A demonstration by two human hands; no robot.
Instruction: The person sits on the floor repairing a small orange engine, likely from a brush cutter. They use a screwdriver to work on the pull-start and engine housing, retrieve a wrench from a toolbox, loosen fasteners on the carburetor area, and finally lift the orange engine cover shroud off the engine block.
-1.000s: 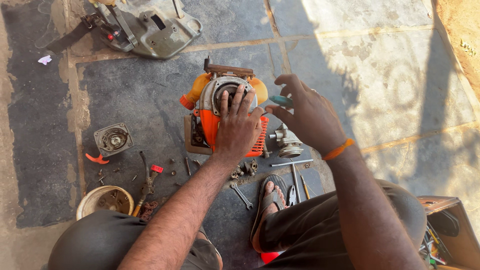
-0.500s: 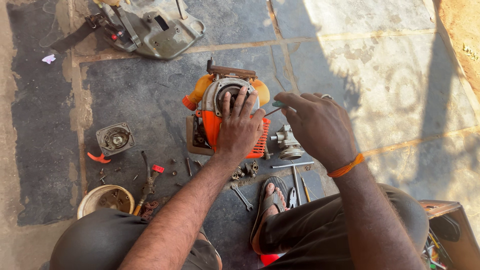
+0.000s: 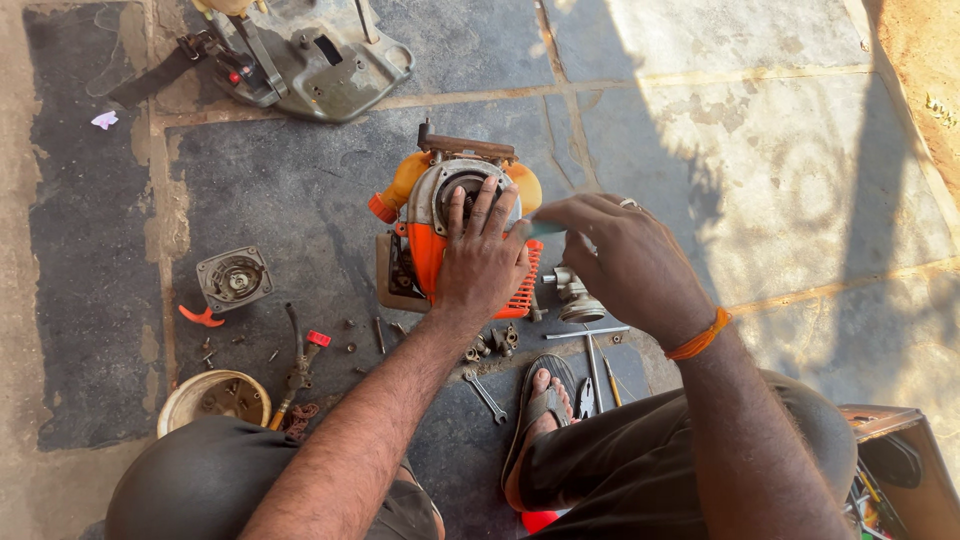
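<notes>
The stone floor (image 3: pixel 720 150) is big and grey. An orange engine (image 3: pixel 440 235) sits on it, in front of the person's knees. The left hand (image 3: pixel 482 262) lies flat on top of the engine with its fingers spread, so part of the engine is hidden. The right hand (image 3: pixel 625 255) is curled just beside it, pinching a small blue-green tool (image 3: pixel 545 228). The tool's tip is hard to see. Little bolts (image 3: pixel 490 342) lie near the engine.
</notes>
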